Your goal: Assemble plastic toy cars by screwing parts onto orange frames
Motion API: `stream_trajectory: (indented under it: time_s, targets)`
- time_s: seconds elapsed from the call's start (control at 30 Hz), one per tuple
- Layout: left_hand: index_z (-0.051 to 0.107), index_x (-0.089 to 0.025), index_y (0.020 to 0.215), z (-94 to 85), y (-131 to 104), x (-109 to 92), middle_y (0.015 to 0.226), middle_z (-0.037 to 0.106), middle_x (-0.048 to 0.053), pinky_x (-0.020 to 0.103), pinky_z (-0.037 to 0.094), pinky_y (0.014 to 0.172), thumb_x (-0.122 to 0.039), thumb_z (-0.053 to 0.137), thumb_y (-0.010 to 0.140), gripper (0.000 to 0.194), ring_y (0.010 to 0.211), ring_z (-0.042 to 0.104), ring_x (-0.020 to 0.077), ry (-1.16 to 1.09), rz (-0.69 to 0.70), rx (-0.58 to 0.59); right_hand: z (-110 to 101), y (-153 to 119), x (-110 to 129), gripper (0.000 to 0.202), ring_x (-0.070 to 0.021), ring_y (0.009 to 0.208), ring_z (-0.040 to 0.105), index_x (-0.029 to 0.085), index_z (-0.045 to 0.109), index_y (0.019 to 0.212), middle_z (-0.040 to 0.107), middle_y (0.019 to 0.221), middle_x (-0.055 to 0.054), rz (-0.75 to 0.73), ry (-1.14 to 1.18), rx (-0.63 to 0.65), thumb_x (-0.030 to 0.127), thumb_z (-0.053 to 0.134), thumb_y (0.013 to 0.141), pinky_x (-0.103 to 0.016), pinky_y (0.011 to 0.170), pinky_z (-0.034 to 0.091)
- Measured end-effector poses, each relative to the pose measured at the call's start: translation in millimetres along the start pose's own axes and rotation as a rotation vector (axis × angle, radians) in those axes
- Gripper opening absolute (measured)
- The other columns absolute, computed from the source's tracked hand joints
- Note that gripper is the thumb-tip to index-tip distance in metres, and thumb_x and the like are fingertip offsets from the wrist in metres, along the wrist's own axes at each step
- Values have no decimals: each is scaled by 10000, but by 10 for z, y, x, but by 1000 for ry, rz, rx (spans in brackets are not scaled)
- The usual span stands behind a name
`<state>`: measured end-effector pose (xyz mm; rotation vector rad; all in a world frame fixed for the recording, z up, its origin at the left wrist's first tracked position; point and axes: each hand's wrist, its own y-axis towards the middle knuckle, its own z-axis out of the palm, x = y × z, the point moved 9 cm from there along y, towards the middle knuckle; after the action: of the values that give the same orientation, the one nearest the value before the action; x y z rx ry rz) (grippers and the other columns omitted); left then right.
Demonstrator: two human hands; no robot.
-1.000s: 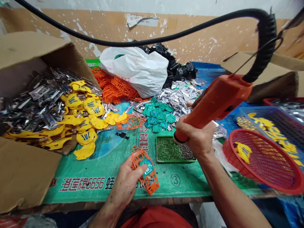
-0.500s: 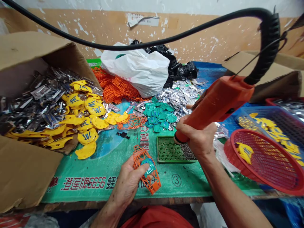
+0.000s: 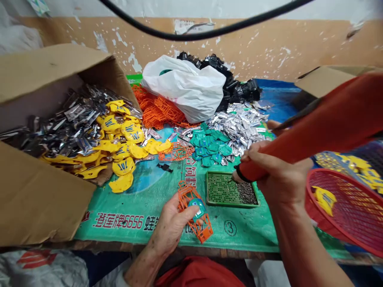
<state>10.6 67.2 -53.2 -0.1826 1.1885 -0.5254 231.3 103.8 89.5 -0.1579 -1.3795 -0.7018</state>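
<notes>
My left hand point(image 3: 173, 223) pinches an orange plastic lattice frame point(image 3: 204, 233), like a toy car's roll cage, low over the table. Against the frame, under my thumb, sits a teal plastic piece point(image 3: 197, 209). My right hand point(image 3: 284, 179) is wrapped around a red-orange electric screwdriver point(image 3: 317, 131), leaning far to the right. Its thin bit points into a shallow green tray point(image 3: 233, 205) with a grid of holes. Small dark screws point(image 3: 247, 193) are heaped at the tray's right end. Whether the bit carries a screw is too small to tell.
Left, an open cardboard box point(image 3: 44, 191) spills silvery parts and yellow shells point(image 3: 122, 165). Behind lie orange frames point(image 3: 160, 113), a white bag point(image 3: 185, 87), black parts point(image 3: 251, 89), teal pieces point(image 3: 211, 143) and silvery pieces point(image 3: 239, 123). A red basket point(image 3: 344, 223) stands right.
The screwdriver has tipped over toward the right, its nose staying over the tray. My left hand still holds the frame and teal piece. The whole view has shifted a little.
</notes>
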Motion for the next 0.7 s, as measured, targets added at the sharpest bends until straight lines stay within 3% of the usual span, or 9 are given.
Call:
stream_trajectory:
  time_s: [0.1, 0.23, 0.47, 0.7]
  targets:
    - [646, -172, 1070, 20, -19, -38, 971, 687, 38, 242, 516, 717, -180, 707, 720, 356, 817, 614, 148, 17, 32, -6, 143, -118, 232, 421, -150, 532, 557, 251, 654, 993, 598, 618, 34, 2, 136, 77, 117, 712, 598, -310, 520, 476]
    - [643, -165, 1044, 39, -31, -29, 901, 681, 15, 253, 517, 712, -167, 700, 708, 341, 743, 595, 125, 22, 23, -8, 349, -362, 375, 501, -164, 611, 586, 267, 597, 1145, 604, 659, 20, 61, 227, 220, 147, 700, 669, -310, 562, 516]
    - [619, -159, 1064, 21, -33, 6, 945, 667, 30, 258, 524, 660, -169, 697, 690, 383, 757, 591, 138, 1, -20, -31, 529, -609, 289, 587, -167, 665, 585, 336, 512, 1222, 593, 721, 22, 149, 293, 309, 226, 756, 699, -351, 663, 554]
    - [611, -169, 1081, 44, -18, 57, 832, 640, 10, 281, 527, 584, -208, 733, 675, 426, 711, 604, 165, -68, -68, -41, 569, -684, 218, 570, -169, 688, 573, 357, 497, 1239, 591, 742, 13, 159, 292, 345, 237, 736, 735, -352, 658, 542]
